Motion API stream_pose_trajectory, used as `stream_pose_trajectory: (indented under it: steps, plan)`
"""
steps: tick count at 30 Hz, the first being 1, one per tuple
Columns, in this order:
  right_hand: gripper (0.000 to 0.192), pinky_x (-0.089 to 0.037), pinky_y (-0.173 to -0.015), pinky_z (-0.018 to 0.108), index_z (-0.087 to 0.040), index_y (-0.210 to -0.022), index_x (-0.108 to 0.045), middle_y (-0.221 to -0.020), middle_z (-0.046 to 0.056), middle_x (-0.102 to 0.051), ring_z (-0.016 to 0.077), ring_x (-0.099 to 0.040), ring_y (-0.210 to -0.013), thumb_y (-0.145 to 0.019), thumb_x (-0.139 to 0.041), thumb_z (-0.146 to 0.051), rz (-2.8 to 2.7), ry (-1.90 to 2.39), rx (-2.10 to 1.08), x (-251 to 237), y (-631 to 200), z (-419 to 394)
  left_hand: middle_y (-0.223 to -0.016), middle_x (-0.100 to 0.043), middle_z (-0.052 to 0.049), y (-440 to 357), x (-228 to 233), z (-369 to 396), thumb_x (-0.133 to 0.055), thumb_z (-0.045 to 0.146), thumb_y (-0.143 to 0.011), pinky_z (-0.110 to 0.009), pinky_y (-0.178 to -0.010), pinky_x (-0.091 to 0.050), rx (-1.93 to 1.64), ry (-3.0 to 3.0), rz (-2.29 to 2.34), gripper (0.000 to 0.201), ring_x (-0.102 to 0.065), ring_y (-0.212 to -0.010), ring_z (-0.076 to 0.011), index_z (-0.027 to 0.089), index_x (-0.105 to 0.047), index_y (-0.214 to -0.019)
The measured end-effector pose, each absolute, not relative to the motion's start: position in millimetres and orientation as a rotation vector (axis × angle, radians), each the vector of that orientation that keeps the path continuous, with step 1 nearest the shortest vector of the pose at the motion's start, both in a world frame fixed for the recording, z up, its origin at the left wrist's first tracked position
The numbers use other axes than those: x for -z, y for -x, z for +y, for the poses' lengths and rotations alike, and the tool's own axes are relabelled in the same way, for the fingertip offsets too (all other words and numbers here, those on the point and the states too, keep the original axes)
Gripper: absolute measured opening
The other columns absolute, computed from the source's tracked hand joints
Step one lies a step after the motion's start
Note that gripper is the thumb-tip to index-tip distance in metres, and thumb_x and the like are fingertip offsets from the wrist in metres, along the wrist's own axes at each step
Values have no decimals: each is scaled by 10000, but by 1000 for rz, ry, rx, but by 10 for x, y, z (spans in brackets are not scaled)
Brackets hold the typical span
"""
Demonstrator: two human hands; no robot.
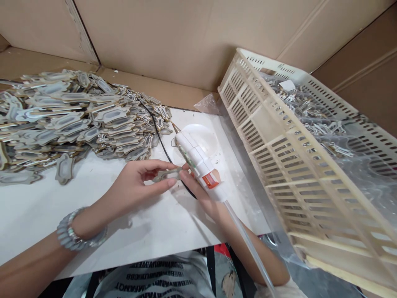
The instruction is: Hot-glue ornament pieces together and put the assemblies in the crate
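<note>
— Holding a small flat piece (166,174) is what we see our left hand (136,184) doing. The thumb and fingers are pinched shut on it, just above the white table (46,207), near the middle.

— And our right hand (203,194)?

— We see it wrapped tight around a white glue gun (198,163). Its fingertips (186,177) also touch the right end of the small piece. The gun's thin tip (175,127) points to the far left, away from the piece. A clear stick (248,244) comes out of the gun's back end and runs toward us, on the near right.

— What is by our hands?

— We see a white round dish (203,138) just past the gun. A black cord (158,136) runs across the table from the far pile and goes under our right hand.

— What pile?

— We see a big heap of flat pieces (62,120) on the far left, all gray and tan. On the right stands a cream basket (279,165) with slots in its walls, tipped up at an angle. It is lined with clear plastic, and shiny little parts (310,120) lie inside. We wear a bead bracelet (72,236) on our left wrist. Brown cardboard walls (186,41) stand at the far side.
</note>
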State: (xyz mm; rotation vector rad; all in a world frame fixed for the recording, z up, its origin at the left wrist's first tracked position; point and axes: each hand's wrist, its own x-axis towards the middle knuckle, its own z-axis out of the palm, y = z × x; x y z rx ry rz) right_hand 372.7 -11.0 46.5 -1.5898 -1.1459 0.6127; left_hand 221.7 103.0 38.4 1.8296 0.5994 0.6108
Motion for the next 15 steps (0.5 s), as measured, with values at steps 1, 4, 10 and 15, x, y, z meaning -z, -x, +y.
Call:
stream_pose_trajectory:
  steps: [1, 4, 10, 15]
  plan:
    - [138, -579, -713, 317, -229, -801, -643, -792, 12, -680, 193, -690, -764, -865, -650, -350, -1149, 1582, -623, -444, -3727, -101, -829, -769, -59, -2226, -388, 1028, -731, 432, -791, -232, -563, -549, -574, -1779, 595, 247, -689, -660, -181, 213, -784, -893]
    - [182, -564, -697, 316, -215, -780, -642, -792, 23, -652, 192, -673, -749, -849, -645, -383, -1146, 1562, -630, -405, -3714, -80, -663, -724, -38, -2244, -416, 1012, -700, 391, -813, -200, -446, -472, -503, -1705, 583, 208, -592, -497, -133, 200, -781, -826]
    - [192, -537, -711, 325, -205, -823, -633, -831, 38, -641, 193, -648, -755, -848, -630, -396, -1074, 1601, -534, -433, -3699, -83, -574, -672, -11, -2198, -433, 1055, -703, 353, -779, -201, -400, -426, -552, -1710, 663, 149, -554, -454, -128, 223, -776, -780]
    - [109, -503, -647, 295, -228, -742, -579, -795, 11, -641, 177, -626, -711, -812, -649, -274, -1182, 1585, -329, -380, -3815, -116, -601, -667, -1, -2102, -423, 1180, -698, 311, -794, -212, -468, -486, -782, -1640, 860, 120, -583, -517, -125, 203, -748, -777]
